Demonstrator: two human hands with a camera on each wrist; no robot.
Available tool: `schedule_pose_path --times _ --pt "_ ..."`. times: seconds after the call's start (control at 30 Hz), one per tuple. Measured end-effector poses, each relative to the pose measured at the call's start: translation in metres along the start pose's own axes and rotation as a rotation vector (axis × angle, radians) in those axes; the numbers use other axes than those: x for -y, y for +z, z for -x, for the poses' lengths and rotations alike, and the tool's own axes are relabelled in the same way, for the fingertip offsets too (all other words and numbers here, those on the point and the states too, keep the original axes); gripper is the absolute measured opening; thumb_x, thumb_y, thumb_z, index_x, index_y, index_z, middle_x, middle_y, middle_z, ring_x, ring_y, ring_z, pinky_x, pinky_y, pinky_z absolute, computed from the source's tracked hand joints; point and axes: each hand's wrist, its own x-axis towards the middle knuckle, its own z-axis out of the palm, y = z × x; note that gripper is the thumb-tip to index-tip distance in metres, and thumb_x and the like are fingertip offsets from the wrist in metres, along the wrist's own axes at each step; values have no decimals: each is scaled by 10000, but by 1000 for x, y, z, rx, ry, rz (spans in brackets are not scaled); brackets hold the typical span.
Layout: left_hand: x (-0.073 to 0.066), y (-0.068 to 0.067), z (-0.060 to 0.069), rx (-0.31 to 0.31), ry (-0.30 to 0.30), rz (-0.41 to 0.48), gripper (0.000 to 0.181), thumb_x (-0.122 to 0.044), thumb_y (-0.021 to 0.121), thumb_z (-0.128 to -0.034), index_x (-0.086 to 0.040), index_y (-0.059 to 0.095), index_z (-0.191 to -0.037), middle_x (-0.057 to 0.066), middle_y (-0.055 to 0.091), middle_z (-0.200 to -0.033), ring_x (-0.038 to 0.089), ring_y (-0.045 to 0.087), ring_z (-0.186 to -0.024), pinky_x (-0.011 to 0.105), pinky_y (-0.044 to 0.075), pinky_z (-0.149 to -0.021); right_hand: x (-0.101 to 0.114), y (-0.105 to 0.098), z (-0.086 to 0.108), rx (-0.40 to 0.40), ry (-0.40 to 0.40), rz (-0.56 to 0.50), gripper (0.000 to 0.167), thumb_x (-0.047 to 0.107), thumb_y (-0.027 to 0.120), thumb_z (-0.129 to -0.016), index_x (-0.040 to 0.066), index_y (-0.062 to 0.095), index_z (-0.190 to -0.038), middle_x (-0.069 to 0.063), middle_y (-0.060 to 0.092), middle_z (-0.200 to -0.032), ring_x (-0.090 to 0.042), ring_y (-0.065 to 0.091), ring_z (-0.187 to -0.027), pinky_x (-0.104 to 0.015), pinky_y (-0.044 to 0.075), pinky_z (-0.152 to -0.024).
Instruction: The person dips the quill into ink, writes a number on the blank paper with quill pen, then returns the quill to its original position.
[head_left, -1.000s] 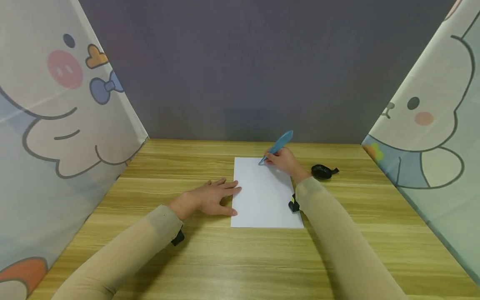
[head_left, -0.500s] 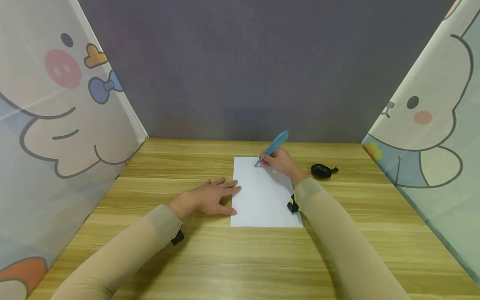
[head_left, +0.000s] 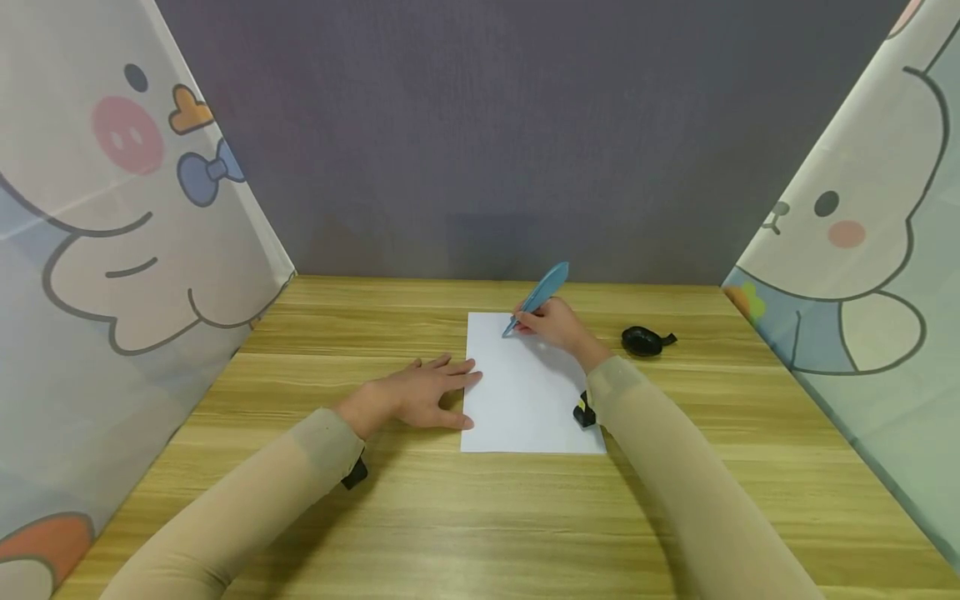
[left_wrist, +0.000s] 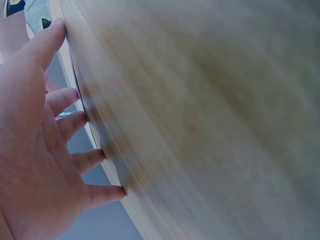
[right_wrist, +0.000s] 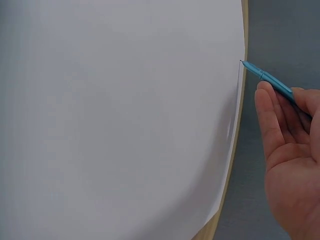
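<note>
Paper, white and rectangular, lies on the wood-grained table in the head view, upright to the wearer. The left hand rests palm down at its left side, fingers straight and spread wide, the thumb tip and the nearest fingertips over the sheet's left edge. It grips nothing. Near the sheet's far edge, the right hand pinches a blue pen between thumb and fingers. The pen leans up and to the right, its broad top shaped like a feather or leaf, its point down on the upper part of the sheet. Right of that hand, apart from the paper, sits a black rounded object with a short tab. Beige sleeves cover both forearms, and a small black block with a yellow mark shows beside the right cuff. A dark grey wall stands behind the table, with cartoon-printed cloth at both sides.

In the left wrist view, the left hand's thumb and four fingers are stretched apart, tips down at the tabletop, with nothing held.

In the right wrist view, white paper fills most of the picture. The pen's tip meets it close to one edge, where a thin line runs from the point. Thumb and fingers close around the shaft; a soft shadow falls across the sheet.
</note>
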Motion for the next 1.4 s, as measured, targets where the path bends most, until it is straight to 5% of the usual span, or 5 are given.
schedule_pose_path --times 0.63,1.4 --pt "0 0 -1 -3 11 7 902 -730 579 -1042 -289 272 -1766 -22 140 -1865 420 101 -1723 786 142 -1313 4 9 5 63 -28 -20 264 164 676 -1106 -46 773 -1234 -206 832 -1116 -249 822 -1032 -346 673 -923" --pt "-2 -1 0 -7 -4 31 894 -710 610 -1037 -294 290 -1762 -31 159 -1862 408 103 -1726 769 130 -1325 10 13 16 161 -44 -57 308 164 663 -1116 -73 767 -1285 -232 822 -1163 -322 815 -1093 -374 670 -947"
